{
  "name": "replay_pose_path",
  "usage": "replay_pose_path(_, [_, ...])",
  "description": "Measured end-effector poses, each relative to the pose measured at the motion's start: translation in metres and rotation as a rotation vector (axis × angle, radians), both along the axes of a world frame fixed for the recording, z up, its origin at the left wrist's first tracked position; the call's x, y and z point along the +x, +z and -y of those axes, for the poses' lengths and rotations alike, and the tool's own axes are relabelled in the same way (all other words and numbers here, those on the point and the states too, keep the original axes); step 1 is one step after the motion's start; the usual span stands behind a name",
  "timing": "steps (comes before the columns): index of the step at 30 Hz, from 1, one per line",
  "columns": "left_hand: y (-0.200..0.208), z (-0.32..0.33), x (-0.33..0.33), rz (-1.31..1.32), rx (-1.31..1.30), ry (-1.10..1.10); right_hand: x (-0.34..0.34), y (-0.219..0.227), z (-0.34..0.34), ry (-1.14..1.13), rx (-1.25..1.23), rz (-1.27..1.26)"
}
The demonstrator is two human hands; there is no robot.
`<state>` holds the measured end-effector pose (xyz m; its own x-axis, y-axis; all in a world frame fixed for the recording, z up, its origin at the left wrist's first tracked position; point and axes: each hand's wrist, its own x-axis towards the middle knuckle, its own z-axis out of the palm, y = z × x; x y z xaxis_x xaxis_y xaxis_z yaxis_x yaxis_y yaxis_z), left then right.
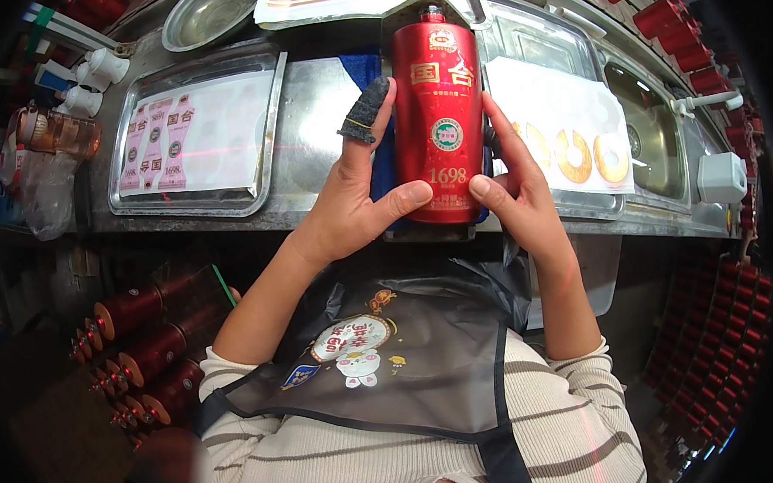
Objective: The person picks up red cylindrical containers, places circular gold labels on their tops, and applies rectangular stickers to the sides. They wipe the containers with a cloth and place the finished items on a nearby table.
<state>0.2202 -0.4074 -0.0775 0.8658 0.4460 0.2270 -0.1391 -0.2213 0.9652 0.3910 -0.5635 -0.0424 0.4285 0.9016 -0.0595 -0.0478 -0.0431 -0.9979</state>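
Note:
A glossy red bottle (440,164) with gold lettering and a round green-white emblem lies face up, its neck pointing away from me. My left hand (348,178) grips its left side, thumb pressed on the lower front. A dark grey cloth cover (364,110), held by a thin band, wraps my left index finger. On the other side, my right hand (523,177) holds the bottle with the thumb near its base and the index finger along its edge. The remaining fingers of both hands are partly hidden. Blue cloth (362,70) shows beside the bottle.
At left, a metal tray (265,173) holds a printed decal sheet (211,137). Another sheet with gold ring shapes (563,114) lies at right, before a sink (647,123). A metal bowl (204,19) stands at the back. Red bottles (153,367) are stacked lower left.

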Motion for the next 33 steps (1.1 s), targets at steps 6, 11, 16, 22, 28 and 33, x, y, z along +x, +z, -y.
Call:
replay_pose_path(6, [-0.003, -0.002, 0.001, -0.005, -0.024, -0.014, 0.0, 0.003, 0.002, 0.025, -0.046, 0.083])
replay_pose_path(11, [0.0, 0.0, 0.001, -0.01, -0.025, -0.01, 0.003, 0.003, 0.003, 0.047, -0.03, 0.053])
replay_pose_path(16, [-0.001, 0.0, 0.001, 0.007, -0.022, -0.009, 0.003, 0.004, 0.002, 0.045, -0.026, 0.027])
replay_pose_path(22, [0.0, 0.0, 0.0, 0.007, -0.035, -0.014, 0.006, 0.006, 0.003, 0.077, -0.049, 0.049])
replay_pose_path(28, [0.0, -0.001, 0.0, -0.008, -0.163, -0.027, 0.008, 0.011, 0.0, 0.015, -0.012, 0.037])
replay_pose_path(33, [0.005, 0.004, 0.001, 0.014, -0.125, -0.006, 0.007, 0.019, 0.002, 0.033, -0.14, 0.353])
